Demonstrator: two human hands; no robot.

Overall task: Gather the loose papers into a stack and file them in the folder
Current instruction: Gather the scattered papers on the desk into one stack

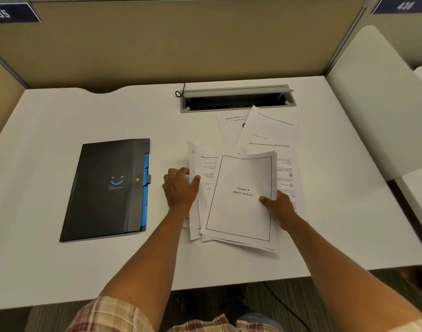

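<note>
A black folder (104, 188) with blue tabs and a smiley print lies shut on the left of the white desk. To its right lies a loose pile of printed papers (238, 200), topped by a sheet reading "Chapter 4 SWOT Analysis". My left hand (180, 188) grips the pile's left edge, thumb on top of a sheet. My right hand (278, 207) pinches the top sheets at their right edge. Two more sheets (265, 130) lie apart behind the pile, and another sheet (291, 178) shows under my right hand.
An open grey cable tray (236, 99) with a black cord sits at the back of the desk (49, 271). Beige partition walls close in the back and left. A white chair back (377, 104) stands at the right.
</note>
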